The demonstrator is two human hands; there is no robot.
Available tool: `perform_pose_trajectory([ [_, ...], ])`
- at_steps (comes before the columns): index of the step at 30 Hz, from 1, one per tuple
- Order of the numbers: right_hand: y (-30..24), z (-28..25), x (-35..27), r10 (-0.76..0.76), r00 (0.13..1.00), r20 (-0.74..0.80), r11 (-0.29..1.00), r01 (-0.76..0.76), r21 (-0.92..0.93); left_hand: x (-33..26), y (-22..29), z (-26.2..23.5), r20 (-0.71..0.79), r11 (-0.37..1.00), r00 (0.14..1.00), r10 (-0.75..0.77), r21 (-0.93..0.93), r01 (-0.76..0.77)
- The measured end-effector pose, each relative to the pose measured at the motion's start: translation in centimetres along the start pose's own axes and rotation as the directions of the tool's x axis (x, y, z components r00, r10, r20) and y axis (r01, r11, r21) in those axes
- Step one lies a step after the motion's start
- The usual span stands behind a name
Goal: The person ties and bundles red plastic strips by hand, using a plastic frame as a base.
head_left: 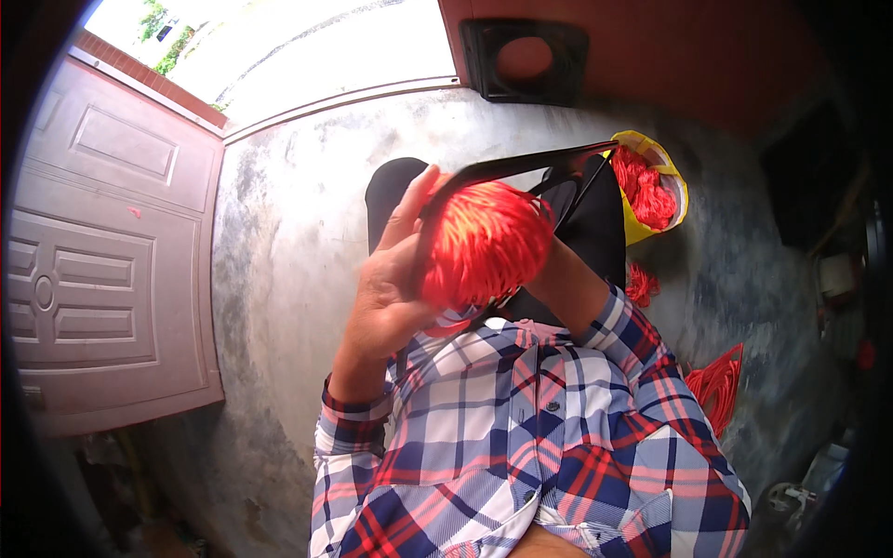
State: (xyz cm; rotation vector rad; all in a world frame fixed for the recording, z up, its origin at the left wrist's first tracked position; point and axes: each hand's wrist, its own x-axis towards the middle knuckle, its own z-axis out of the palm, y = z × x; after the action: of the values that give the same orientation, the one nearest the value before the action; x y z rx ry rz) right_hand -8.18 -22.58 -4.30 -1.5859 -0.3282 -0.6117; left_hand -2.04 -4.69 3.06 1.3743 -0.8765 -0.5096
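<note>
Bundle of red strands [488, 244] hides right fingers.

Strong daylight fills the opening [326, 46] at the upper left, with greenery [174, 56] outside, and brightens the mottled grey floor [288, 260]. A pinkish panelled door [116, 205] takes up the left side; a dark red wall [679, 65] spans the upper right, a black square frame [480, 61] with a round hole beside it.

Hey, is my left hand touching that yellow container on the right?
Apart: the head view shows the red bundle between the left hand and the yellow container.
</note>
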Motion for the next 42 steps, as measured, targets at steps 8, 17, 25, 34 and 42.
perform_pose_trajectory([
  [8,0.7,-1.4,0.0,0.637,0.762,-0.117,0.605,-0.400,0.689,-0.1,-0.2,-1.1,-0.070,0.987,0.990,0.121,0.115,-0.112],
  [17,-7.9,-4.7,-4.0,-0.033,0.995,0.099,0.332,-0.082,0.940,-1.2,-3.0,-5.5,-0.188,0.969,0.960,-0.209,-0.169,0.178],
  [25,-11.3,-9.4,-6.6,0.182,0.971,-0.158,0.372,0.081,0.925,-2.1,-4.3,-7.2,-0.234,0.960,0.952,-0.196,-0.243,0.138],
  [34,-3.2,-12.5,-8.5,0.575,0.789,-0.216,0.465,-0.097,0.880,-2.6,-4.3,-7.0,-0.286,0.934,0.925,-0.249,-0.324,0.152],
  [42,-6.5,-3.2,0.5,0.486,0.864,0.130,0.664,-0.462,0.588,-1.0,-2.2,-4.1,-0.204,0.975,0.979,-0.014,0.216,0.059],
])
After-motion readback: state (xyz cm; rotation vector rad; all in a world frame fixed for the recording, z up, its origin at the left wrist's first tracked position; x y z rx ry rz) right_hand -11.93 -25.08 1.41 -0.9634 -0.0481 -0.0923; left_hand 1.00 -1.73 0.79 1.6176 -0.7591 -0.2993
